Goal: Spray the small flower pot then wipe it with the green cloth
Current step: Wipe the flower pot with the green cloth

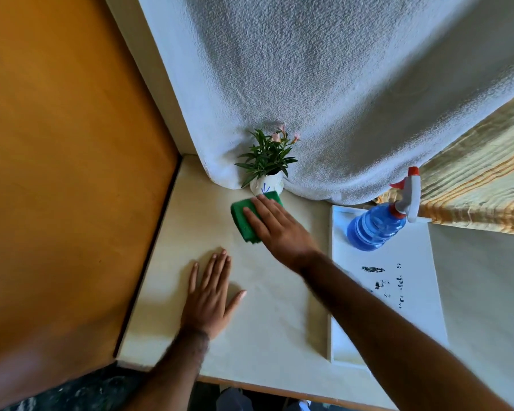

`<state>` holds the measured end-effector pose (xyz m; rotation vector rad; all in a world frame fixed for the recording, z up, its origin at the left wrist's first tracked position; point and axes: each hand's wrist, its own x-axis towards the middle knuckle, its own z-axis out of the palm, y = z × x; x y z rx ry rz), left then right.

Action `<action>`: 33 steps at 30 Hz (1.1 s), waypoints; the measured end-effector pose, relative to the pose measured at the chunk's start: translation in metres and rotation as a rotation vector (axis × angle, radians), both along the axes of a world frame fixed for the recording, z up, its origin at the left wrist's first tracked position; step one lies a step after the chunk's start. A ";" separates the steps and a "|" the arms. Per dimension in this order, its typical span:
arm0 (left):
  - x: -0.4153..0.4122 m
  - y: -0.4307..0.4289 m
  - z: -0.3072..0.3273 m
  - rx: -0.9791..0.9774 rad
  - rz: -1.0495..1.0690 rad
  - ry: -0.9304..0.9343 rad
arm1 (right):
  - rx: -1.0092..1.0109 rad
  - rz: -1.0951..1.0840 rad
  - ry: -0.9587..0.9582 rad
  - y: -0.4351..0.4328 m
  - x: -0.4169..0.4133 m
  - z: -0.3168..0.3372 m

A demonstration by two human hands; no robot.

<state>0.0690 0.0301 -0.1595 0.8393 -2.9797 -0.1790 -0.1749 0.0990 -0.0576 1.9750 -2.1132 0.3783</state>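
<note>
An orange wooden panel (66,173) stands at far left, bordering the cream table (279,315). The left hand (211,295) lies palm down on the table, fingers extended and spread, holding nothing. Just beyond it, the right hand (275,225) presses flat on the folded green cloth (245,216), fingers straight and close together, not gripped around it. The cloth's far end touches the base of the small flower pot (266,183), which stands upright against the white towel-like drape (324,84) and holds a leafy plant with pink blooms. Further right, a blue spray bottle (377,225) stands on a white board (410,315), well apart from both hands.
</note>
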 end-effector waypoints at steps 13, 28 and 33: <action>0.000 -0.001 -0.007 -0.004 0.019 -0.031 | 0.065 0.121 0.073 -0.039 -0.036 -0.028; 0.002 -0.002 -0.009 -0.001 0.023 -0.054 | 0.022 0.185 -0.058 -0.041 -0.020 -0.027; 0.001 -0.001 -0.010 -0.010 0.017 -0.053 | 0.043 0.181 -0.082 -0.043 -0.040 -0.022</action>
